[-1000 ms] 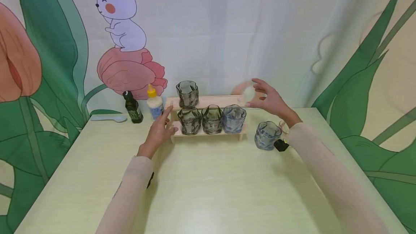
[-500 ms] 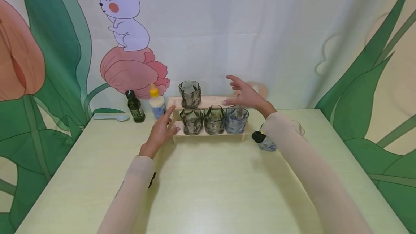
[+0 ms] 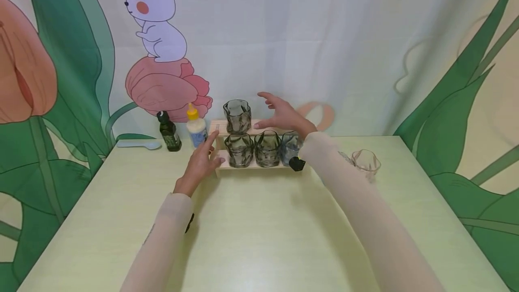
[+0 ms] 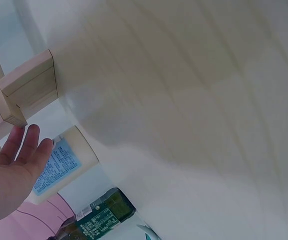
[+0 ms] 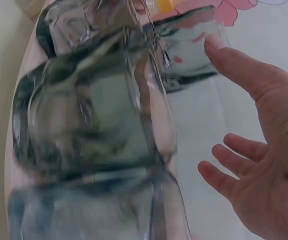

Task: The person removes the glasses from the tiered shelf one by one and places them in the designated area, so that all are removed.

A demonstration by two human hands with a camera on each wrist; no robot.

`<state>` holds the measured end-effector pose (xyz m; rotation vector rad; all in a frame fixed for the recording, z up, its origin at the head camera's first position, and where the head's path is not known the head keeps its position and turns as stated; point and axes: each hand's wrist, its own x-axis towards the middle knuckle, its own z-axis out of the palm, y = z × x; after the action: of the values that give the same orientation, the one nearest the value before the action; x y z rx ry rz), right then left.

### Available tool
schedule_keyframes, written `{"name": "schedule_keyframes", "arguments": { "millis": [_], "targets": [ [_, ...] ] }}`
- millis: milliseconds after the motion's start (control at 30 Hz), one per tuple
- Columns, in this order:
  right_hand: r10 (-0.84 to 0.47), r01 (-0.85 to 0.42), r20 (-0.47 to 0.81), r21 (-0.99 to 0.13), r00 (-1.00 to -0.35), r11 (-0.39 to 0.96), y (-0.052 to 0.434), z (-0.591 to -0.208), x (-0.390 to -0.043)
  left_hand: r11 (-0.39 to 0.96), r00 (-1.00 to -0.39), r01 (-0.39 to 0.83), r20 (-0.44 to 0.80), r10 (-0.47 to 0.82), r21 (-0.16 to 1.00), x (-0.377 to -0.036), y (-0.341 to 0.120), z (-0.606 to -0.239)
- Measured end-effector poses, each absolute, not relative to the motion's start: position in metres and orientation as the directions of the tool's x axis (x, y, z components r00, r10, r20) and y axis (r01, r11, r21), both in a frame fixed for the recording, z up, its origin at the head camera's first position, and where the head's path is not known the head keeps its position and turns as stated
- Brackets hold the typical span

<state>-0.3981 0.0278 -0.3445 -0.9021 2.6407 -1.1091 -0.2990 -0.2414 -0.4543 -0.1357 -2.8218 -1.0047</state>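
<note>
My left hand [image 3: 198, 162] touches the left end of a small two-tier wooden rack [image 3: 216, 126], its fingertips against the end of a board in the left wrist view. My right hand [image 3: 285, 116] hovers above the upper tier with thumb and fingers spread apart and nothing between them. Just left of it stands a smoky grey glass [image 3: 237, 118] on that tier; in the right wrist view my thumb tip overlaps this glass's edge. Two grey glasses, a left one [image 3: 239, 151] and a middle one [image 3: 267, 150], line the lower tier beside a bluish glass [image 3: 289, 148], partly covered by my right wrist.
Left of the rack are a squeeze bottle [image 3: 197, 130] with a yellow cap, a dark green bottle [image 3: 169, 133] and a pale spoon [image 3: 139, 145]. A pinkish clear glass [image 3: 366, 161] stands at the right, near my sleeve. A printed curtain [image 3: 344, 57] hangs behind the table.
My right hand has moved left over the upper tier toward the grey glass there. Its sleeve now covers the blue glass on the table and uncovers the pinkish one. My left hand stays put.
</note>
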Motion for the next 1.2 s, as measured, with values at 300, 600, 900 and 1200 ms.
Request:
{"name": "schedule_keyframes", "arguments": {
  "millis": [300,600,900,1200],
  "targets": [
    [-0.589,-0.482,0.092,-0.682,-0.803,0.55,-0.002,-0.35,-0.396,0.77,-0.986,0.133,0.166,0.036,0.624,-0.299,-0.242,-0.455],
    [-0.609,-0.524,0.116,-0.649,-0.784,0.551,-0.025,-0.358,-0.395,0.772,-0.986,0.121,0.162,0.024,0.624,-0.299,-0.242,-0.453],
    [-0.595,-0.538,0.135,-0.614,-0.792,0.577,-0.04,-0.361,-0.393,0.775,-0.983,0.138,0.179,0.032,0.617,-0.298,-0.243,-0.455],
    [-0.576,-0.52,0.125,-0.612,-0.808,0.597,-0.047,-0.362,-0.395,0.778,-0.985,0.126,0.172,0.024,0.615,-0.299,-0.243,-0.454]
  ]
}}
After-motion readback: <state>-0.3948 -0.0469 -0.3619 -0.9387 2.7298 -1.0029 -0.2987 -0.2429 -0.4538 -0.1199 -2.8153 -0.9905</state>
